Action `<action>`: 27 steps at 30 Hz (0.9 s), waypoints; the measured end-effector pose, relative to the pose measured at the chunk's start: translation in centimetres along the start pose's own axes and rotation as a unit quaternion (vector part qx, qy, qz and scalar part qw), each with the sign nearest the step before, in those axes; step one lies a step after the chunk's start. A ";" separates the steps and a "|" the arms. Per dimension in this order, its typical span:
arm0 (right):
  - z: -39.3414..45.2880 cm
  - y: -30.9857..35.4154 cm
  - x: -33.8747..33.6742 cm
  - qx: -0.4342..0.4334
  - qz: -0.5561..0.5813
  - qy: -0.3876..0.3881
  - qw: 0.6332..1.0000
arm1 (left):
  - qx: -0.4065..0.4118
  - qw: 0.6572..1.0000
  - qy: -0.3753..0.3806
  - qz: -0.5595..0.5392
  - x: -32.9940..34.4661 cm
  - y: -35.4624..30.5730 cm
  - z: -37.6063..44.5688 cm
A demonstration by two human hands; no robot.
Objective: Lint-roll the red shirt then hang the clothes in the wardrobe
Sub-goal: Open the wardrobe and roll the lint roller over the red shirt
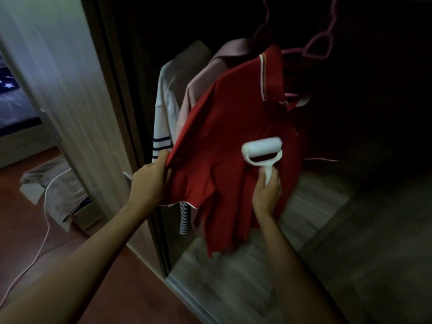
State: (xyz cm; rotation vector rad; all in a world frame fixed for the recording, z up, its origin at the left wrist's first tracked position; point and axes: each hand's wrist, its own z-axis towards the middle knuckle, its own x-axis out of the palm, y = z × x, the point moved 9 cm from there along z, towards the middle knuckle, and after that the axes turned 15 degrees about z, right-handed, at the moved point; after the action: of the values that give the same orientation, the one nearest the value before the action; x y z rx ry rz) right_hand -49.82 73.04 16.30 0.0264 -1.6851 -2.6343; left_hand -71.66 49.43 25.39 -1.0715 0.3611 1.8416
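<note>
A red polo shirt (224, 136) with a striped collar hangs on a pink hanger (318, 46) inside the dark wardrobe. My left hand (149, 178) grips the shirt's left sleeve edge and holds the cloth out to the side. My right hand (266, 195) grips the handle of a white lint roller (261, 148), whose roll lies against the shirt's front below the placket.
Behind the red shirt hang a pink garment (198, 90) and a white one with dark stripes (163, 108). The wardrobe door (58, 78) stands at the left. A box draped with cloth (60, 188) and a white cable (42, 251) lie on the reddish floor.
</note>
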 end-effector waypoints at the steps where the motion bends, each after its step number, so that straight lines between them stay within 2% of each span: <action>1: -0.6 -2.4 0.2 0.025 -0.030 0.021 0.999 | 0.000 1.000 -0.001 0.000 -0.1 0.0 0.1; 4: -3.5 -9.2 -0.2 0.119 -0.121 0.083 0.982 | 0.008 1.000 -0.005 0.000 -0.4 -0.2 0.3; 7: -5.9 -11.9 -1.3 0.179 -0.145 0.105 0.967 | 0.010 1.000 -0.002 0.003 -0.8 -0.4 0.3; 9: -6.0 -10.3 -1.9 0.163 -0.115 0.072 0.977 | 0.000 1.000 0.002 -0.001 -1.1 -0.5 0.4; 13: -3.5 -2.3 -2.1 0.054 -0.020 0.004 0.998 | 0.008 1.000 -0.013 -0.013 -1.6 -1.4 0.7; 18: -1.5 5.4 -0.6 -0.048 0.030 0.027 0.998 | -0.006 0.998 -0.045 -0.033 -2.9 -3.3 1.1; 21: -2.6 4.4 0.9 -0.051 0.000 0.081 0.995 | -0.017 0.996 -0.067 -0.057 -4.0 -5.1 2.1; 27: -7.6 -4.0 1.0 0.039 -0.125 0.149 0.980 | -0.006 0.990 -0.109 -0.086 -5.3 -8.5 5.7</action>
State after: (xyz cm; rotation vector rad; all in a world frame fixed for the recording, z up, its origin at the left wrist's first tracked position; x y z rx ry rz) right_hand -50.69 67.77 9.43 0.6403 -1.7753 -2.5559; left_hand -66.57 54.37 34.51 -0.8701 0.1241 1.7862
